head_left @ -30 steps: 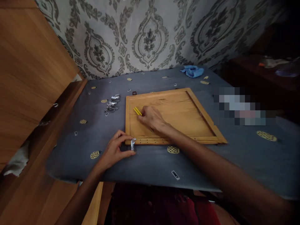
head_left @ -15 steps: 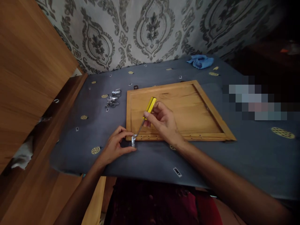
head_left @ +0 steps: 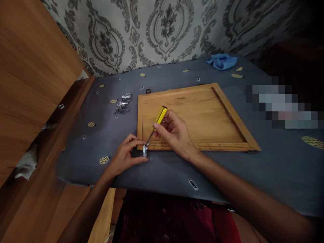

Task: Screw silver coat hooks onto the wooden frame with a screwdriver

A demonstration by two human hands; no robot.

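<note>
A wooden framed panel (head_left: 202,114) lies flat on a grey patterned cloth. At its near left corner sits a small metal bracket (head_left: 145,150). My left hand (head_left: 125,156) pinches that bracket between thumb and fingers, holding it against the panel's edge. My right hand (head_left: 174,133) grips a screwdriver (head_left: 157,123) with a yellow and black handle. The tool slants down to the left, and its tip rests at the bracket.
A cluster of several loose metal brackets (head_left: 123,104) lies on the cloth (head_left: 101,135) left of the panel. A blue rag (head_left: 221,61) sits at the far right by the patterned wall. A wooden cabinet (head_left: 32,74) rises along the left side.
My right hand lifted the screwdriver off the panel and brought its tip down to the bracket. My left hand stayed on the bracket.
</note>
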